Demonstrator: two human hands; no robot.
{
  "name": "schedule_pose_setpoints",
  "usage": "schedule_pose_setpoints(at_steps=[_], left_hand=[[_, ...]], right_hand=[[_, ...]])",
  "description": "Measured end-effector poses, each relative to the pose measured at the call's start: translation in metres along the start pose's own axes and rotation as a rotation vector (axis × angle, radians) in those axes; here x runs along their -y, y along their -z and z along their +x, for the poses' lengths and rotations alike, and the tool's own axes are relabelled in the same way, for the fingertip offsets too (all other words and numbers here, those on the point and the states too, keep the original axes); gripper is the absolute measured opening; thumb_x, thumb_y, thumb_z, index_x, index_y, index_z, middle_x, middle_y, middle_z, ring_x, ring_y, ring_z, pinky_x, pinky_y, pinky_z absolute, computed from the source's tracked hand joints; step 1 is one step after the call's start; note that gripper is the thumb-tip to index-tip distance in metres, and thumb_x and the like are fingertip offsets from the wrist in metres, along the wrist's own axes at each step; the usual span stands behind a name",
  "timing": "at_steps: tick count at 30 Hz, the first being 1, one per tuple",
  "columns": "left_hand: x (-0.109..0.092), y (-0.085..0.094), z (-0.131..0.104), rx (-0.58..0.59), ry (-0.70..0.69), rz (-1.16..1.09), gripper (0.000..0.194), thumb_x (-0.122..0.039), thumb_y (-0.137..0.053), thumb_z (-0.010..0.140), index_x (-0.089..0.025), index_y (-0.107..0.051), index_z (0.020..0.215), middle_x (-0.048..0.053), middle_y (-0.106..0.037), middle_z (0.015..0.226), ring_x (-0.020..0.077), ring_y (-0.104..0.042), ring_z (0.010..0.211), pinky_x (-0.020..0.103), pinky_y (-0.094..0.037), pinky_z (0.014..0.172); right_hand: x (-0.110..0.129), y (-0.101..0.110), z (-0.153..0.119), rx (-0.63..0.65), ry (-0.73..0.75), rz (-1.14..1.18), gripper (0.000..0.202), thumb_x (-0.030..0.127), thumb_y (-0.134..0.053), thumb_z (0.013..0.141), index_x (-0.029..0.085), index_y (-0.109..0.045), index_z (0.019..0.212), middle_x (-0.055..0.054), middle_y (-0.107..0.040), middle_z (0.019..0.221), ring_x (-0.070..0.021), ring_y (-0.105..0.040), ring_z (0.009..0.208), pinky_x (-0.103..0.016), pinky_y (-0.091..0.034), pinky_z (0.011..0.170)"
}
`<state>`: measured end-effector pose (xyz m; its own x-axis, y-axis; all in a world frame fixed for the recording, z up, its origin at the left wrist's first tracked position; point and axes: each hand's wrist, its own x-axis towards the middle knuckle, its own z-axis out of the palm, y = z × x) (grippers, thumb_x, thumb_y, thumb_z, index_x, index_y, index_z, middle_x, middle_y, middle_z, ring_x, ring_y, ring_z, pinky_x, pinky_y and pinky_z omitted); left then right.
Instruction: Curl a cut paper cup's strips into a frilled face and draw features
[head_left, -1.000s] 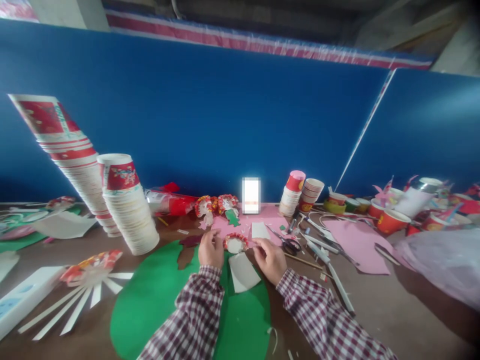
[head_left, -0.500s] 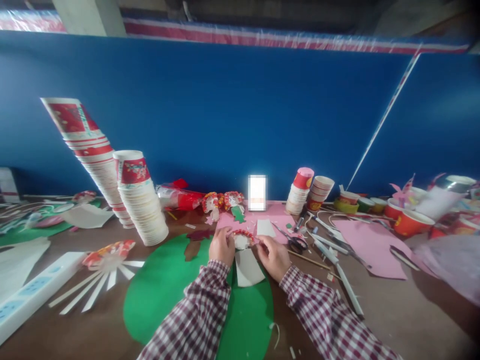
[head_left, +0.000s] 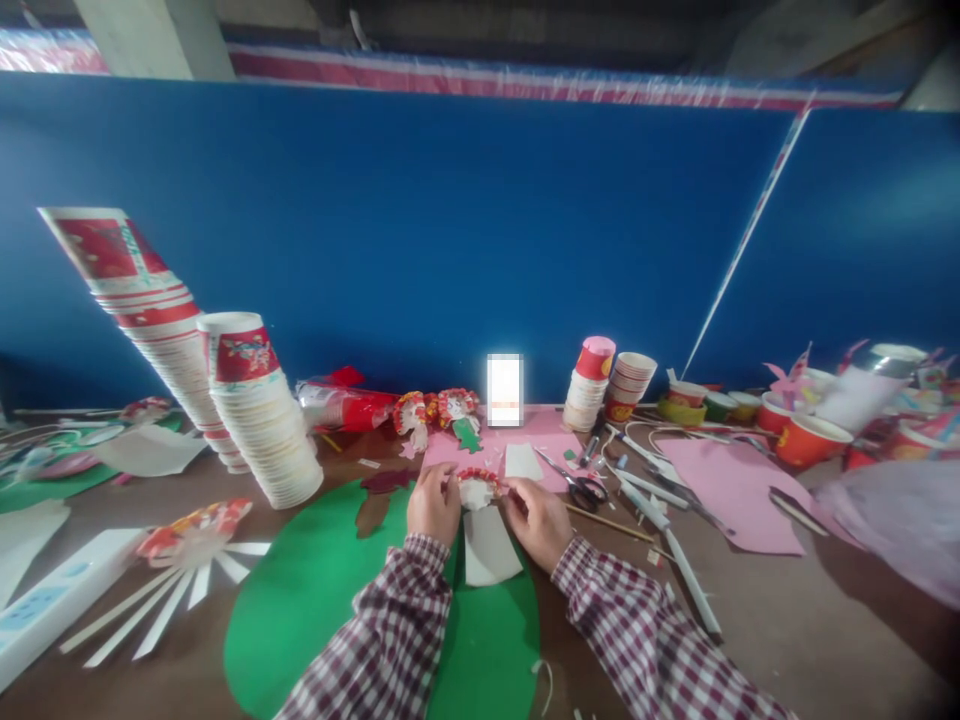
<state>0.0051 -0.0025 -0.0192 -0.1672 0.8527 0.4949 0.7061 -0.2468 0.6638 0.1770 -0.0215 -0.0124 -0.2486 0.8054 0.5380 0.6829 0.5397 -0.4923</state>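
Between my two hands is a small paper craft (head_left: 477,490) with a curved red-and-yellow fringe over a white part. My left hand (head_left: 435,505) pinches its left end, and my right hand (head_left: 537,520) pinches its right end. Just below it, a white cup-side-shaped paper piece (head_left: 491,548) lies over the green paper sheet (head_left: 322,590); I cannot tell whether the two are joined. Dark red and brown paper cutouts (head_left: 372,515) lie left of my left hand. Beyond my hands are a small white paper piece (head_left: 523,461) and a pink sheet (head_left: 555,420).
Tall paper-cup stacks (head_left: 262,430) stand at left, near a white power strip (head_left: 67,590) and a fringed paper craft with strips (head_left: 195,540). Scissors (head_left: 585,492), a glue gun (head_left: 652,460) and another pink sheet (head_left: 739,495) lie at right. A blue partition (head_left: 450,240) rises behind.
The view has shifted slightly, so most things sit a little farther left. Both hands keep their hold on the fringed paper craft, with little other movement.
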Motion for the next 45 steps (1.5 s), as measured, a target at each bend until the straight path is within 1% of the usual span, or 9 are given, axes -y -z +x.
schedule_pose_setpoints(at_steps=[7, 13, 18, 27, 32, 36, 38, 40, 45], left_hand=[[0.007, 0.035, 0.026, -0.01, 0.025, 0.156, 0.025, -0.026, -0.042, 0.076, -0.019, -0.059, 0.094, 0.007, -0.061, 0.094, 0.0166, -0.057, 0.08, 0.028, -0.045, 0.073], [0.052, 0.069, 0.04, 0.08, 0.415, 0.776, 0.037, -0.047, -0.048, 0.068, -0.017, -0.062, 0.084, 0.016, -0.061, 0.096, 0.0385, -0.049, 0.096, 0.05, -0.036, 0.074], [0.07, 0.067, 0.038, 0.129, 0.455, 0.772, 0.044, -0.053, -0.048, 0.066, -0.017, -0.061, 0.088, 0.018, -0.06, 0.097, 0.0398, -0.049, 0.095, 0.048, -0.037, 0.07], [0.052, 0.082, 0.041, 0.018, 0.398, 0.654, 0.015, -0.032, -0.049, 0.07, -0.024, -0.057, 0.08, 0.009, -0.06, 0.09, 0.031, -0.053, 0.086, 0.041, -0.04, 0.067], [0.052, 0.081, 0.045, -0.156, 0.228, 0.433, 0.013, -0.028, -0.049, 0.071, -0.021, -0.058, 0.077, 0.006, -0.061, 0.085, 0.0236, -0.056, 0.081, 0.035, -0.043, 0.07], [0.045, 0.074, 0.049, -0.209, 0.293, -0.147, 0.021, -0.028, -0.058, 0.064, -0.016, -0.059, 0.082, 0.003, -0.061, 0.072, 0.0164, -0.058, 0.066, 0.029, -0.046, 0.066], [0.036, 0.069, 0.048, -0.132, 0.41, -0.573, 0.033, -0.03, -0.062, 0.062, -0.015, -0.057, 0.091, 0.002, -0.062, 0.069, 0.0137, -0.059, 0.061, 0.027, -0.048, 0.06], [0.026, 0.064, 0.044, 0.061, 0.466, -0.877, 0.037, -0.027, -0.066, 0.06, -0.015, -0.057, 0.093, 0.002, -0.063, 0.074, 0.0129, -0.06, 0.064, 0.025, -0.048, 0.061], [0.015, 0.052, 0.033, 0.329, 0.587, -0.972, 0.032, -0.022, -0.068, 0.06, -0.014, -0.059, 0.09, 0.001, -0.064, 0.071, 0.0108, -0.06, 0.058, 0.02, -0.048, 0.05]], right_hand=[[-0.003, -0.002, 0.001, -0.009, -0.019, -0.004, 0.021, 0.023, -0.041, 0.084, 0.019, -0.054, 0.1, -0.005, -0.061, 0.084, -0.0163, -0.058, 0.077, -0.026, -0.044, 0.069], [-0.003, -0.002, 0.0, -0.041, -0.01, -0.042, 0.021, 0.019, -0.042, 0.082, 0.019, -0.054, 0.098, -0.005, -0.061, 0.089, -0.0163, -0.057, 0.083, -0.026, -0.044, 0.074], [-0.002, 0.0, 0.0, -0.044, -0.023, -0.043, 0.021, 0.018, -0.042, 0.081, 0.019, -0.054, 0.098, -0.005, -0.062, 0.09, -0.0156, -0.058, 0.08, -0.025, -0.044, 0.072], [-0.004, -0.002, -0.001, -0.048, -0.021, -0.007, 0.021, 0.017, -0.043, 0.081, 0.019, -0.053, 0.099, -0.005, -0.061, 0.093, -0.0166, -0.057, 0.085, -0.027, -0.044, 0.076], [-0.005, -0.002, -0.001, -0.045, -0.017, -0.009, 0.023, 0.016, -0.043, 0.08, 0.019, -0.053, 0.1, -0.005, -0.061, 0.089, -0.0161, -0.057, 0.082, -0.026, -0.044, 0.073], [-0.007, -0.004, -0.001, -0.042, -0.024, -0.015, 0.023, 0.017, -0.044, 0.08, 0.019, -0.054, 0.101, -0.004, -0.061, 0.084, -0.015, -0.057, 0.077, -0.025, -0.044, 0.07], [-0.006, -0.004, 0.0, -0.042, -0.033, -0.01, 0.022, 0.018, -0.044, 0.081, 0.019, -0.054, 0.101, -0.003, -0.06, 0.082, -0.0144, -0.056, 0.075, -0.024, -0.043, 0.069], [-0.006, -0.004, 0.001, -0.034, -0.044, -0.006, 0.022, 0.02, -0.045, 0.081, 0.019, -0.053, 0.101, -0.003, -0.06, 0.083, -0.0139, -0.056, 0.073, -0.024, -0.043, 0.069], [-0.004, -0.003, 0.002, -0.004, -0.049, -0.016, 0.021, 0.025, -0.044, 0.083, 0.019, -0.054, 0.1, -0.003, -0.058, 0.082, -0.0133, -0.055, 0.071, -0.023, -0.041, 0.067]])
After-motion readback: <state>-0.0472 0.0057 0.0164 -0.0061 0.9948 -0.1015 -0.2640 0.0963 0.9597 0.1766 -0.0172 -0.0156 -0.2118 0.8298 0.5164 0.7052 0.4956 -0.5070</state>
